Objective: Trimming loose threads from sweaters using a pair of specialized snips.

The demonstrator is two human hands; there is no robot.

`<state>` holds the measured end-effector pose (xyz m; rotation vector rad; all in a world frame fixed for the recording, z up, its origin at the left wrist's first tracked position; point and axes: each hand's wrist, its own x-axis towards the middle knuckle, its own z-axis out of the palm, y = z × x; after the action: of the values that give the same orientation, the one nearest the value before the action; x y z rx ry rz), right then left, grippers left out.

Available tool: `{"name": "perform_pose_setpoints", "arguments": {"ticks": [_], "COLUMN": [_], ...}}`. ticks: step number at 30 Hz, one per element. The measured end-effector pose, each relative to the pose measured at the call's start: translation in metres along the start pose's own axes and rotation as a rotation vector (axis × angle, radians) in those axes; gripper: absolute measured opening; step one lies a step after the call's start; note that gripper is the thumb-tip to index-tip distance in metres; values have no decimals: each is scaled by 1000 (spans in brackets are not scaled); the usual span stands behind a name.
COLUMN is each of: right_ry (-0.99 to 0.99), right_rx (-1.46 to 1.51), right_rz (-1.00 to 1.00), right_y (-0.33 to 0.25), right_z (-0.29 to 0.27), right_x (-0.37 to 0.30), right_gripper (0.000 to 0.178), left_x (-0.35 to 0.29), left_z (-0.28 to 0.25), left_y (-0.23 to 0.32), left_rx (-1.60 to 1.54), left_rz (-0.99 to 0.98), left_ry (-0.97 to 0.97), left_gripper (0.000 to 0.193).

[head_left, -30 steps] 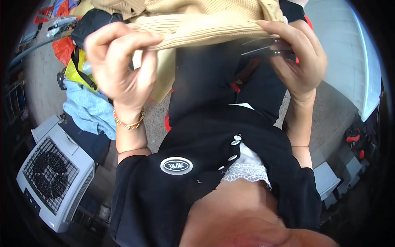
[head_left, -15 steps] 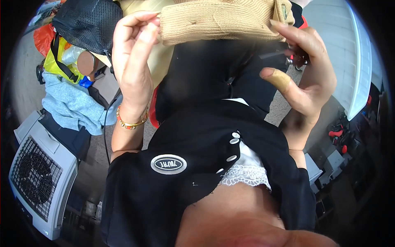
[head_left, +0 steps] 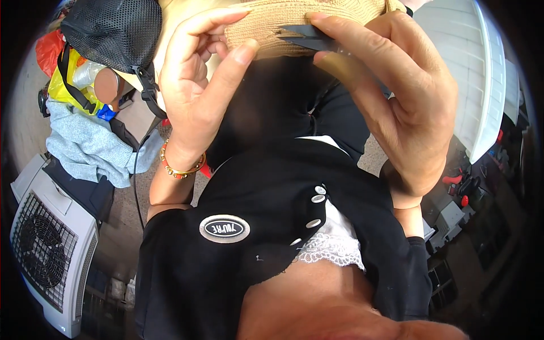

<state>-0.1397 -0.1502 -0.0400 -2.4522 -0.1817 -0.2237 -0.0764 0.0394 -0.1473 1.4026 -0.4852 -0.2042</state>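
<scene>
Knit point(head_left: 262, 24) looks soft, light, snag-prone; best held by its left end, where your left hand point(head_left: 197, 88) grips; right hand point(head_left: 405, 85) clasps snips point(head_left: 309, 39).

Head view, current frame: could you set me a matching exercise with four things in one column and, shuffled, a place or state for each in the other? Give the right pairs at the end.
Column one
1. dark-bladed snips
2. tan ribbed knit
3. light blue garment
4. beaded bracelet

Column two
A. around the wrist of the left hand
B. heaped at picture left, just below the yellow bag
C. gripped in the right hand, blades parted
D. stretched across the top of the picture, its left end in the left hand

Right pairs: 1-C, 2-D, 3-B, 4-A
</scene>
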Motion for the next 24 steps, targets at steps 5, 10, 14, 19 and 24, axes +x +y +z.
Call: {"name": "perform_pose_setpoints", "arguments": {"ticks": [5, 10, 14, 19, 24], "right_ry": [-6, -33, -49, -58, -50], "right_rx": [-58, -203, -333, -330, -322], "right_rz": [23, -12, 7, -13, -21], "right_y": [-4, -9, -15, -14, -14], "right_z": [-17, -26, -27, -21, -12], "right_x": [-2, 4, 11, 14, 16], "right_gripper": [40, 35, 42, 44, 41], "left_x": [6, 5, 4, 5, 3], "left_z": [15, 16, 18, 11, 5], "left_y": [11, 12, 13, 6, 3], "left_rx": [-51, 0, 9, 71, 91], "left_rz": [67, 96, 68, 136, 130], "left_ry": [34, 31, 51, 47, 53], "left_gripper": [36, 35, 35, 35, 34]}}
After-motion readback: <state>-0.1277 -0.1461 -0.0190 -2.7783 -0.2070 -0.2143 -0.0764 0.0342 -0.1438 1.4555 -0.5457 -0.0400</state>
